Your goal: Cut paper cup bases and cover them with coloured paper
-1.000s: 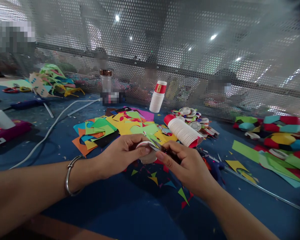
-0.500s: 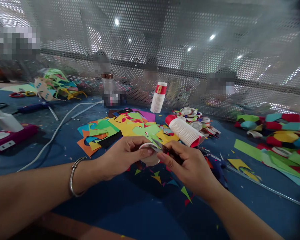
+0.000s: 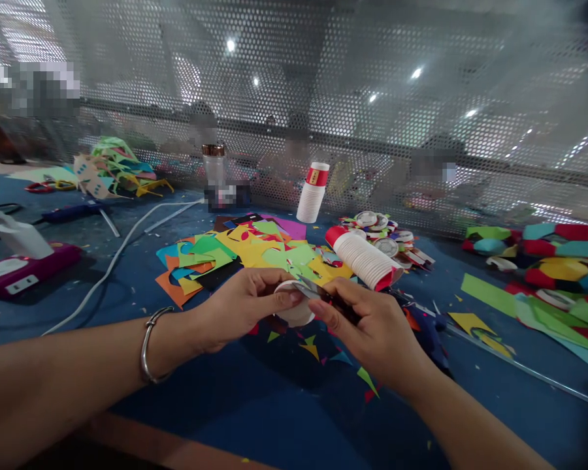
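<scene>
Closely pinches round white paper piece (image 3: 295, 314) in left hand (image 3: 242, 305), probably steadying its edge against scissors (image 3: 310, 286) gripped in right hand (image 3: 370, 323).

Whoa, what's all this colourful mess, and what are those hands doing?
Somebody's left hand is holding a round white paper piece, and their right hand is holding scissors with the blades at its upper edge. Behind the hands is a pile of coloured paper. One stack of cups stands up at the back, and another stack lies on its side. Little scraps are scattered on the blue table.
</scene>
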A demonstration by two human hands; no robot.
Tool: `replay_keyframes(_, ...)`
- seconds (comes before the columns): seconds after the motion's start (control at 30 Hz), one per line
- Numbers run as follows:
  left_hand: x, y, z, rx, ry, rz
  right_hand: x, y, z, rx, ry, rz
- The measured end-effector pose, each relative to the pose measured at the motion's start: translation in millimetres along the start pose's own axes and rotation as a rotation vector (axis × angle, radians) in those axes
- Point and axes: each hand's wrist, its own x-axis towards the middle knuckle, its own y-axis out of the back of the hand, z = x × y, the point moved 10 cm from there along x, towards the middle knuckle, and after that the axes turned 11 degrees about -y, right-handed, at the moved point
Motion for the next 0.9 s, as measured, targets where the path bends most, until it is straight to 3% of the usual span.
replay_keyframes(0.6, -3.6, -5.4, 1.7, -0.009, -0.023, -0.025, -1.0, -0.4, -3.5, 0.011, -0.005, -0.015)
replay_keyframes(0.9, -2.7, -1.2, 9.6, 0.162, -0.080, -0.032, -1.3, -2.0, -3.8, -0.005, 0.012, -0.015)
